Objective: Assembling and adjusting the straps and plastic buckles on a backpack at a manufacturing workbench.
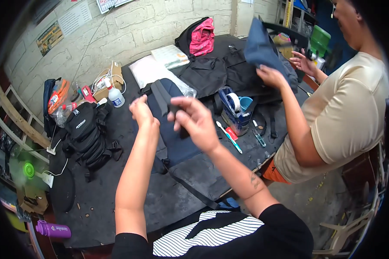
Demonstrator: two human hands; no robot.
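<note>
Over the middle of the table, my right hand (pixel 196 125) is closed, thumb against fingers, on the lower end of a dark grey strap (pixel 160 96). To its left my left hand (pixel 142 112) is raised with its fingers curled closed; what they hold, if anything, is hidden. Beneath both hands lies a flat navy fabric piece (pixel 179 144), probably part of a bag. A black webbing strap (pixel 192 190) with a small black buckle (pixel 165 161) trails from it toward my body.
On the black table (pixel 112 196) are a black bag (pixel 88 134), a spray bottle (pixel 115 95), a pink-and-black backpack (pixel 202 36), a blue tool caddy (pixel 233 110) and a toothbrush (pixel 230 138). At right, another person (pixel 345 108) lifts a navy fabric piece (pixel 263 47).
</note>
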